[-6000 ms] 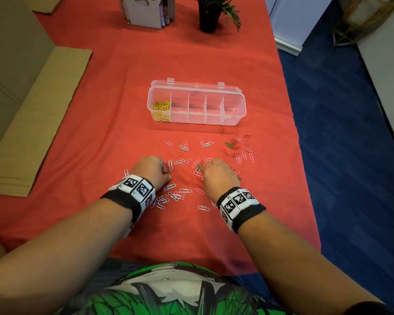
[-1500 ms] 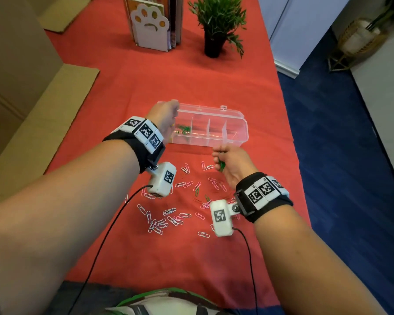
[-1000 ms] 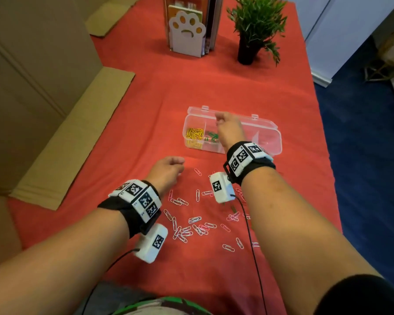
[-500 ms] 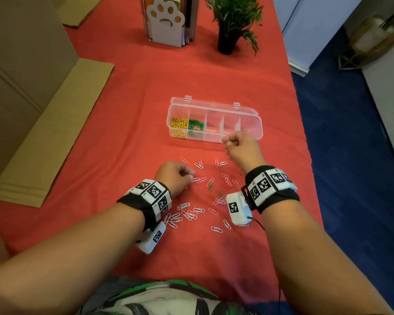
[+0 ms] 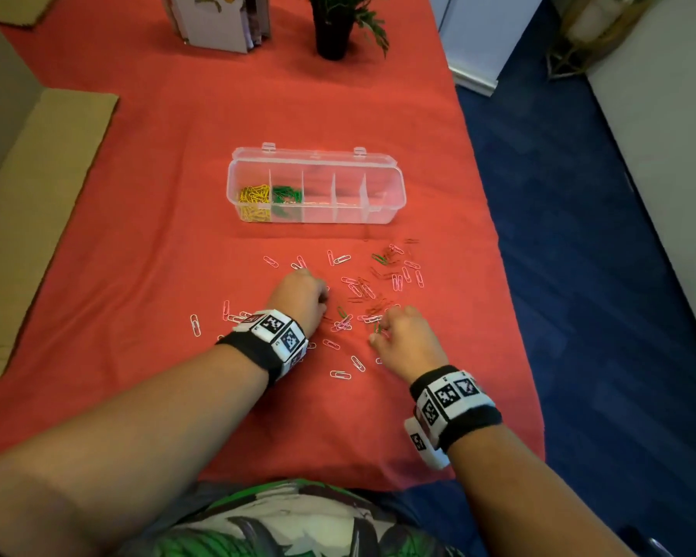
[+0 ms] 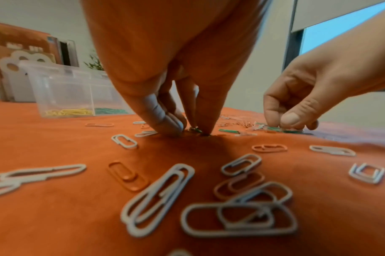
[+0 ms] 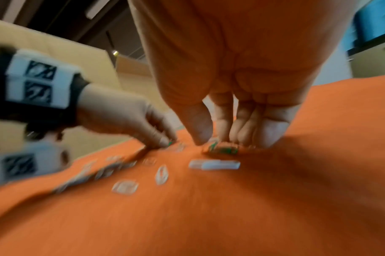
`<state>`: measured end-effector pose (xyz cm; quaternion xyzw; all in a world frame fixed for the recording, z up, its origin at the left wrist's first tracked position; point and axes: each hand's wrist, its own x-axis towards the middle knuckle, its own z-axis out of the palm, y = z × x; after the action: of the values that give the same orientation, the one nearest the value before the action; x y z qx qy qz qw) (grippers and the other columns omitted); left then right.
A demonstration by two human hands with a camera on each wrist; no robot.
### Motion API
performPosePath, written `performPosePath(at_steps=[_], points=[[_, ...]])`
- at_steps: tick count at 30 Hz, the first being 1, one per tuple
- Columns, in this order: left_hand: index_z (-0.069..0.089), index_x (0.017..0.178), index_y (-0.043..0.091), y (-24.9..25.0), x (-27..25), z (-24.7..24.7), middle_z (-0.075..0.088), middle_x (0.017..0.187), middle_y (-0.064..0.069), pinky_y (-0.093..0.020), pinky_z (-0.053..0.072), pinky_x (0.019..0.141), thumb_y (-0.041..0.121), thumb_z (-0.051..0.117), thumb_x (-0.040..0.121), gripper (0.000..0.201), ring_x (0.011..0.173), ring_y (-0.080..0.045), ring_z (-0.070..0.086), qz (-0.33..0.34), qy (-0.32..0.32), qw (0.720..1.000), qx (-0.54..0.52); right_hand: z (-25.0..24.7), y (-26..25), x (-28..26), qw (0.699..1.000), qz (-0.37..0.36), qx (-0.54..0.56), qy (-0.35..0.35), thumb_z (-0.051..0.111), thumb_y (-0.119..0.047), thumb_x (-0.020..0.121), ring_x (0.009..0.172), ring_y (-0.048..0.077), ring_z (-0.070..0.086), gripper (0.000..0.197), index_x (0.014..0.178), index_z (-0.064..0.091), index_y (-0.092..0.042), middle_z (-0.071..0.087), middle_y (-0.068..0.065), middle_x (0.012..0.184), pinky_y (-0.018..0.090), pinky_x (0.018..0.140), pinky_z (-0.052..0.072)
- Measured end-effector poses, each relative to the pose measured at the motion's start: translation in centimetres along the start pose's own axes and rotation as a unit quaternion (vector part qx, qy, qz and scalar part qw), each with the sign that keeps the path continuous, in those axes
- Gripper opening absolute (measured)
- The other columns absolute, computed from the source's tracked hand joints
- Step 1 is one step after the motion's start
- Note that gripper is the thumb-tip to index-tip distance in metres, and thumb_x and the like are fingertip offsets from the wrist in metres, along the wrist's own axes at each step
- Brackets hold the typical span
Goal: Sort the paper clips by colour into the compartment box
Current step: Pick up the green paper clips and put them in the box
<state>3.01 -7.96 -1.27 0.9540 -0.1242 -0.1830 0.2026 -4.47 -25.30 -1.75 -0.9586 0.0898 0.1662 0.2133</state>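
The clear compartment box (image 5: 390,195) lies open on the red cloth, with yellow clips (image 5: 254,197) in its leftmost cell and green clips (image 5: 286,194) in the cell beside it. Pink, white, red and green paper clips (image 5: 362,289) are scattered in front of it. My left hand (image 5: 324,301) is down in the pile, thumb and forefinger pinching a small green clip (image 6: 195,129) against the cloth. My right hand (image 5: 378,329) is just right of it, its fingertips (image 7: 200,138) curled onto green clips (image 7: 223,149) that lie on the cloth.
A potted plant (image 5: 332,26) and a white file holder (image 5: 218,22) stand at the far end of the table. Flat cardboard (image 5: 29,203) lies along the left side. The cloth's right edge (image 5: 499,255) drops to blue carpet close to the clips.
My right hand has come back from the box front down to the pile near my left hand. The left hand has stayed among the clips.
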Motion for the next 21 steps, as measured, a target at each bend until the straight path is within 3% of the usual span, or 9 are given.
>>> performPosePath(at_steps=[4, 7, 10, 11, 13, 16, 17, 21], points=[[0.067, 0.098, 0.013, 0.3, -0.2, -0.2, 0.062, 0.103, -0.012, -0.036, 0.048, 0.086, 0.011, 0.06, 0.078, 0.021, 0.099, -0.032, 0.058, 0.004, 0.002, 1.0, 0.011, 1.5, -1.2, 0.1, 0.994, -0.039, -0.089, 0.043, 0.049, -0.014, 0.085, 0.101, 0.034, 0.055, 0.023, 0.105, 0.053, -0.003, 0.054, 0.016, 0.108, 0.039, 0.084, 0.049], [0.064, 0.103, 0.016, 0.2, -0.1, -0.3, 0.064, 0.101, -0.012, -0.038, 0.05, 0.086, 0.006, 0.057, 0.075, 0.03, 0.099, -0.032, 0.059, 0.003, -0.01, 1.0, -0.006, 1.2, -2.0, 0.7, 0.995, -0.049, -0.085, 0.026, 0.046, -0.01, 0.085, 0.102, 0.034, 0.056, 0.024, 0.107, 0.054, -0.003, 0.056, 0.017, 0.11, 0.039, 0.085, 0.048], [0.065, 0.104, 0.018, -0.1, -0.1, -0.4, 0.068, 0.1, -0.008, -0.03, 0.047, 0.085, 0.005, 0.058, 0.076, 0.032, 0.098, -0.027, 0.06, -0.008, -0.03, 0.999, -0.026, 0.2, -2.3, 1.5, 0.999, -0.029, 0.029, 0.01, 0.052, -0.011, 0.084, 0.091, 0.029, 0.06, 0.006, 0.086, 0.057, -0.011, 0.063, 0.013, 0.097, 0.03, 0.078, 0.046], [0.065, 0.103, 0.016, -0.2, -0.2, -0.4, 0.068, 0.099, -0.007, -0.028, 0.045, 0.083, 0.004, 0.057, 0.077, 0.03, 0.098, -0.026, 0.061, -0.01, -0.035, 0.999, -0.031, -0.4, -2.2, 1.9, 0.996, -0.002, 0.088, 0.005, 0.054, -0.01, 0.084, 0.082, 0.026, 0.059, 0.011, 0.075, 0.053, -0.018, 0.063, 0.008, 0.085, 0.027, 0.072, 0.044], [0.065, 0.101, 0.013, -0.4, -0.3, -0.3, 0.068, 0.098, -0.008, -0.026, 0.043, 0.081, 0.002, 0.056, 0.078, 0.027, 0.097, -0.025, 0.061, -0.01, -0.036, 0.999, -0.039, -1.5, -1.5, 2.4, 0.969, 0.056, 0.239, -0.014, 0.057, -0.007, 0.084, 0.065, 0.019, 0.053, 0.023, 0.07, 0.049, -0.023, 0.054, -0.001, 0.066, 0.028, 0.063, 0.045], [0.064, 0.101, 0.011, -0.8, -0.6, -0.2, 0.066, 0.099, -0.011, -0.03, 0.044, 0.083, 0.002, 0.054, 0.078, 0.026, 0.098, -0.028, 0.059, -0.01, -0.027, 0.999, -0.039, -3.1, -0.2, 2.6, 0.905, 0.107, 0.411, -0.032, 0.049, 0.005, 0.087, 0.053, 0.011, 0.047, 0.026, 0.09, 0.057, -0.02, 0.046, -0.003, 0.062, 0.021, 0.048, 0.047], [0.064, 0.1, 0.011, -0.9, -0.6, -0.1, 0.065, 0.1, -0.012, -0.032, 0.044, 0.084, 0.003, 0.055, 0.077, 0.026, 0.099, -0.029, 0.058, -0.006, -0.017, 0.999, -0.033, -3.5, 0.1, 2.6, 0.89, 0.118, 0.44, -0.033, 0.047, 0.008, 0.087, 0.053, 0.011, 0.046, 0.028, 0.09, 0.058, -0.018, 0.046, -0.001, 0.063, 0.017, 0.044, 0.045], [0.062, 0.097, 0.012, -1.1, -0.8, 0.2, 0.064, 0.098, -0.011, -0.034, 0.047, 0.082, 0.01, 0.061, 0.077, 0.02, 0.094, -0.029, 0.058, 0.003, 0.013, 1.0, -0.027, -4.3, 1.3, 2.2, 0.811, 0.158, 0.561, -0.05, 0.036, 0.007, 0.084, 0.055, 0.015, 0.049, 0.026, 0.075, 0.052, -0.012, 0.049, 0.005, 0.066, 0.021, 0.047, 0.047]])
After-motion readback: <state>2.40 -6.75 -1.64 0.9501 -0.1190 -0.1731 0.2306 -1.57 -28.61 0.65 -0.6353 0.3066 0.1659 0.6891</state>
